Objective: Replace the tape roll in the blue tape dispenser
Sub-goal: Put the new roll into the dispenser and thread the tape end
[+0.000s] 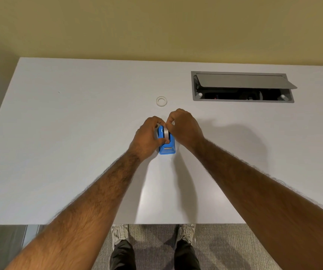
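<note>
Bare table (78, 152) around, ring (161, 101) beyond

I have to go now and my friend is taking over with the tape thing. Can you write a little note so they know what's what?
Left hand: gripping the side of the blue tape dispenser on the white table.
Right hand: fingers pinched at the top of the tape roll sitting in the dispenser.
Empty-looking ring: lies alone on the table beyond the hands, probably the old core.
Done: a roll is in the dispenser.
Left: can't tell if it's fully seated; the tape isn't yet at the cutter.
</note>
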Available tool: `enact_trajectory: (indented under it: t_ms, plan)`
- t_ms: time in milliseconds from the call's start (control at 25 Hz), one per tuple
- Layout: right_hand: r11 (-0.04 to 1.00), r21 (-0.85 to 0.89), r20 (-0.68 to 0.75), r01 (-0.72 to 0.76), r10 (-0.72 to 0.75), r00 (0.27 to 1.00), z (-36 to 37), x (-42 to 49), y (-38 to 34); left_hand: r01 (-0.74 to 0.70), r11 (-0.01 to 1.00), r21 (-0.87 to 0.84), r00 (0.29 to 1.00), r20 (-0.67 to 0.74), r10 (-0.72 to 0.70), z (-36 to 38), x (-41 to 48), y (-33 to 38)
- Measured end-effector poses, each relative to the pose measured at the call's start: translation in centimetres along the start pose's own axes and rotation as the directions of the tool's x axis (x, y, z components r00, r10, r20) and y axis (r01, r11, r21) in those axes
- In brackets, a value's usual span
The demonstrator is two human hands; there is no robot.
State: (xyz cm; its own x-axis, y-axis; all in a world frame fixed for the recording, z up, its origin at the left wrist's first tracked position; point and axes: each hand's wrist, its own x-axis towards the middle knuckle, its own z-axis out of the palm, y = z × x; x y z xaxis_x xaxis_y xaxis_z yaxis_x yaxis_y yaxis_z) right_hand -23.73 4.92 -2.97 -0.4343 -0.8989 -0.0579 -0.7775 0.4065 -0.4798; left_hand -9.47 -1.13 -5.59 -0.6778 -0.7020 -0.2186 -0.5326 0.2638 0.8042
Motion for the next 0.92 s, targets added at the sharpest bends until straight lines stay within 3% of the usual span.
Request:
enact_trajectory:
  t_ms: [280,920]
  plan:
    - [1.0,0.028,-0.005,-0.004,0.004,1.0,0.0,-0.4,0.1,0.016,0.997,-0.076,1.0,0.017,-0.015,0.0,-0.3,-0.9]
    - [1.0,0.018,0.002,-0.023,0.023,1.0,-0.4,-0.4,0.0,0.022,0.999,-0.03,1.0,0.016,-0.022,0.3,0.2,-1.0]
